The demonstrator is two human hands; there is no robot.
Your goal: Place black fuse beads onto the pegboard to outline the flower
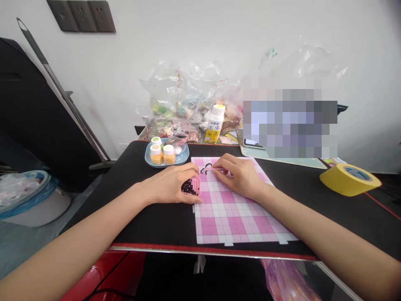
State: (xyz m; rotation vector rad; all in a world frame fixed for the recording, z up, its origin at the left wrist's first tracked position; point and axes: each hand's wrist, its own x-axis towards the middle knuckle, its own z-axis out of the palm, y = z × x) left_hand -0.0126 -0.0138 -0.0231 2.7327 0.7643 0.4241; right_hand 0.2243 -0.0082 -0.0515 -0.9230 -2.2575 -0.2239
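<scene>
My left hand (175, 184) is closed around the sides of a small pink ridged tray (196, 184) that holds many small black beads (188, 187). It rests at the left edge of a pink-and-white checked grid board (239, 225). My right hand (236, 173) is closed on a thin pink stick-like tool (216, 169), its tip pointing left. Near that tip, a short curved line of black beads (208, 164) lies on the upper left of the board. The tool's far end is hidden in my right hand, so its exact kind cannot be made out.
A blue plate (149, 160) with small white-lidded jars (169, 154) stands behind my left hand. Further back are a white-and-yellow bottle (214, 124) and clear plastic bags (169, 92). Yellow tape (341, 182) lies on the right; a bin (53, 205) stands left of the table.
</scene>
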